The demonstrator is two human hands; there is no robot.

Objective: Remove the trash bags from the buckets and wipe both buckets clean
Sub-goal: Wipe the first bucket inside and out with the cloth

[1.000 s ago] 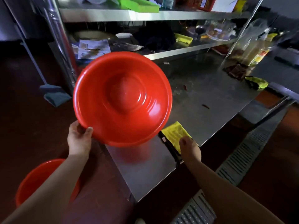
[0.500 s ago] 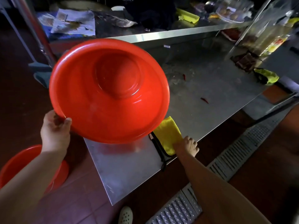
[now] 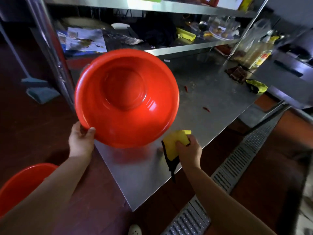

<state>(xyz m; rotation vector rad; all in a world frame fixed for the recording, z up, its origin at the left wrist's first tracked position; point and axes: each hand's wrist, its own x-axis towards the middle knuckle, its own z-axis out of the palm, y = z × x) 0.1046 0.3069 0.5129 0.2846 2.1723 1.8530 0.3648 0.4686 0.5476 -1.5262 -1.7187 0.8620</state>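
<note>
Red plastic bucket (image 3: 127,97) held up over the steel table (image 3: 211,99), mouth toward the camera, glossy, round, stepped inside. Left hand (image 3: 81,141) gripping its lower-left rim, thumb inside. Right hand (image 3: 188,150) clutching a soft yellow cloth (image 3: 174,141) just below-right of it. Second red bucket (image 3: 23,182) low left.

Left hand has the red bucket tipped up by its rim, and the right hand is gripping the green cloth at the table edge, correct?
Not quite: the cloth is yellow, as the head view shows. The left hand does hold the red bucket by its rim, and the right hand grips the cloth at the table edge.
</note>
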